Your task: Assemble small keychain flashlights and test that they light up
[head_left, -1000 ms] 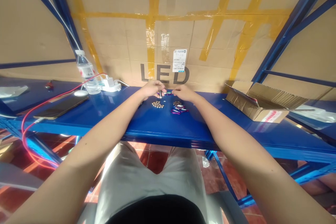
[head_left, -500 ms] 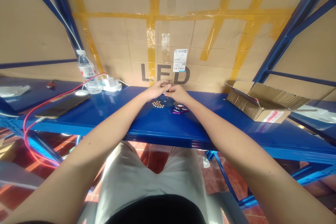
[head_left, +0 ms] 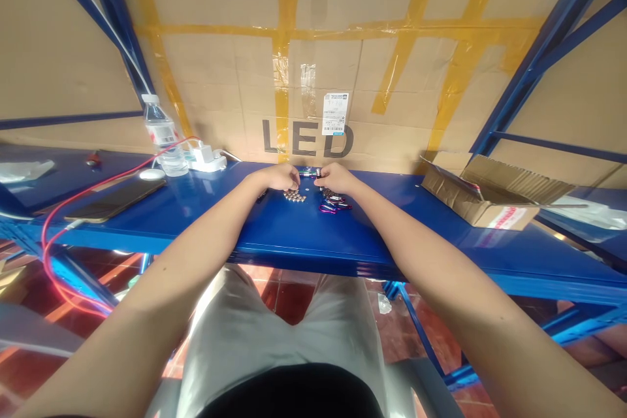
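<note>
My left hand (head_left: 282,177) is lowered to the blue tabletop, its fingers drawn together at the back edge of a pile of small shiny metal pieces (head_left: 294,196). Whatever lies between those fingertips is too small to make out. My right hand (head_left: 337,178) pinches a small dark cylinder (head_left: 318,174) with a shiny end, held upright. Just in front of that hand is a heap of glossy purple-pink and silver pieces (head_left: 335,204), some looking like carabiner clips. Behind the hands, against the cardboard, a row of small shiny items (head_left: 307,172) lies on the table.
On the left stand a water bottle (head_left: 165,137) and a white charger plug (head_left: 206,157), with a phone (head_left: 115,199) and red cable (head_left: 53,228) nearby. An open cardboard box (head_left: 494,199) sits at right. A large taped carton (head_left: 235,78) walls the back.
My hands were together above the table; now they are apart. The left has moved left and down to the metal pieces, while the right stays near its place with the cylinder now visible.
</note>
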Motion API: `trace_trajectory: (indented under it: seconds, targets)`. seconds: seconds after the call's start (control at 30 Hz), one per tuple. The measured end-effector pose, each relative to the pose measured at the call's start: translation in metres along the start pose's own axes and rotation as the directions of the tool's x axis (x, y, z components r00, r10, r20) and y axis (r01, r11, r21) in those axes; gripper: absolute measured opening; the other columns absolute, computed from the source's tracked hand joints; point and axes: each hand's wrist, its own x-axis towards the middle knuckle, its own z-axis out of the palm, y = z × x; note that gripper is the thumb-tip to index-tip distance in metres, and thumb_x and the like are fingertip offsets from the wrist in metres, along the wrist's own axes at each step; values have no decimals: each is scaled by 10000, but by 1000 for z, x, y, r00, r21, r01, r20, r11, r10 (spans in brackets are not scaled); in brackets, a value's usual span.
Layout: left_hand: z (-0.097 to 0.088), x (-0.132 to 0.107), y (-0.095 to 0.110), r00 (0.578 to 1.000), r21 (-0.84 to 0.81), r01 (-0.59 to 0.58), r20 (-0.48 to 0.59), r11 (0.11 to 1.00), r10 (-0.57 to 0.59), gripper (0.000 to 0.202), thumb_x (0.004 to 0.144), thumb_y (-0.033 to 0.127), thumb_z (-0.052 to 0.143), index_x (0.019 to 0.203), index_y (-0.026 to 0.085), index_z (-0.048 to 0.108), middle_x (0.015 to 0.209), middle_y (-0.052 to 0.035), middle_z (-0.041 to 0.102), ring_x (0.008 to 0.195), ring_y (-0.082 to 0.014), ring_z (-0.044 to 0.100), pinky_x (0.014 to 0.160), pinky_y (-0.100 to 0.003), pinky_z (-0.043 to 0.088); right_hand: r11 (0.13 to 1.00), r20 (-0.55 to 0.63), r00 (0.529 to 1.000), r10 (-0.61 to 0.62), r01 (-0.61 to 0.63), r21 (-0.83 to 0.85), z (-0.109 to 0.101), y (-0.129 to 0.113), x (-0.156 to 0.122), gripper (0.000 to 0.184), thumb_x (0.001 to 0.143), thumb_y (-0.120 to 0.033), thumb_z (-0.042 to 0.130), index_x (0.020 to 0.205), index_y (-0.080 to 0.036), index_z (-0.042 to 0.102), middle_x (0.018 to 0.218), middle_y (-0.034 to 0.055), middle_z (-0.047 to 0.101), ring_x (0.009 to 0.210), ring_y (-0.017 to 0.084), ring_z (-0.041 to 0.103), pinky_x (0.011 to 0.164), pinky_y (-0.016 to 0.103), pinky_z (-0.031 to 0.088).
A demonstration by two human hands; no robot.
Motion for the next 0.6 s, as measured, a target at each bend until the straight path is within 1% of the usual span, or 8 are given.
trace_trajectory:
  seconds: [0.07,0.13,0.23,0.33,0.4,0.47,0.6]
  targets:
    - [0,2,-3,1000,-5,11,5,1000,-11,350,700,229,659,1034,166,739,880,-70,759,778,-198,676,677,-270,496,1000,21,1000,-5,5,-4,0,2,1,438,769,-233,747,548,-220,369,511,-64,362,553,110,334,563,295,273]
    - [0,3,-6,1000,23,28,-11,999,-27,360,694,212,652,1040,162,740,844,-68,753,753,-196,670,668,-269,490,1000,30,999,-14,14,-5,1,3,1,448,768,-238,750,543,-218,363,514,-58,362,563,114,339,572,297,278]
    - [-1,4,-10,994,94,77,-85,993,-70,338,695,202,646,1014,155,749,838,-79,753,747,-201,668,673,-269,483,1000,39,999,-23,23,-6,1,4,1,479,770,-232,751,539,-218,331,518,-54,341,573,116,330,581,300,275]
    - [-3,4,-13,985,121,128,-132,984,-112,303,727,247,654,998,155,756,882,-95,759,755,-208,668,691,-275,485,1000,48,999,-21,21,-5,1,5,1,478,769,-244,755,546,-220,334,525,-52,344,572,119,331,582,302,270]
    - [-5,3,-14,984,106,137,-128,985,-123,313,722,284,690,1001,160,761,916,-98,760,777,-211,673,713,-277,491,1000,53,998,-22,22,-4,1,5,1,458,772,-247,749,549,-219,350,531,-50,360,572,120,334,583,302,271]
    - [-6,2,-14,986,83,127,-117,988,-117,321,686,295,736,979,166,767,914,-91,757,796,-212,676,733,-274,495,1000,65,997,-30,29,3,0,4,1,431,772,-246,742,554,-217,372,540,-47,379,579,122,342,588,302,276]
    - [-7,0,-13,991,83,107,-90,991,-100,295,644,277,764,919,170,772,799,-67,734,770,-210,664,714,-272,495,998,83,995,-56,53,36,0,2,-1,428,748,-262,750,557,-216,369,548,-48,381,597,122,343,600,299,282]
